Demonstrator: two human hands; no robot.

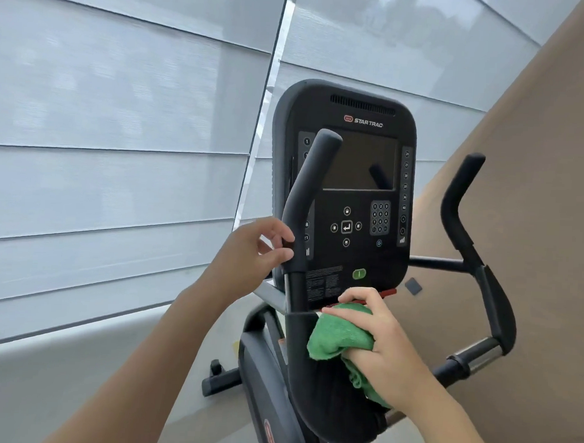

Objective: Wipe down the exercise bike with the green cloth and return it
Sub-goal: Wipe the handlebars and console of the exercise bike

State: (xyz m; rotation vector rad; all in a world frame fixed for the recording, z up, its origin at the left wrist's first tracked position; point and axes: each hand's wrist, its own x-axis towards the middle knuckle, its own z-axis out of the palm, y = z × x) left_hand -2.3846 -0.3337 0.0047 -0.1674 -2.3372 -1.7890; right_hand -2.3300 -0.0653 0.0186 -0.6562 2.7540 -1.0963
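The black exercise bike stands in front of me, its console point(344, 190) with a dark screen and keypad facing me. My left hand point(249, 253) pinches the left handlebar point(301, 201) just below its upward bend, thumb and fingers around the bar. My right hand point(376, 339) grips the bunched green cloth point(335, 337) and presses it against the lower edge of the console and the curved inner part of the left handlebar. Part of the cloth hangs down under my wrist. The right handlebar point(464, 229) stands untouched.
Pale window blinds point(120, 130) fill the left and the back. A tan wall point(537, 165) rises on the right, close behind the right handlebar. The bike's base foot point(220, 379) rests on the grey floor below.
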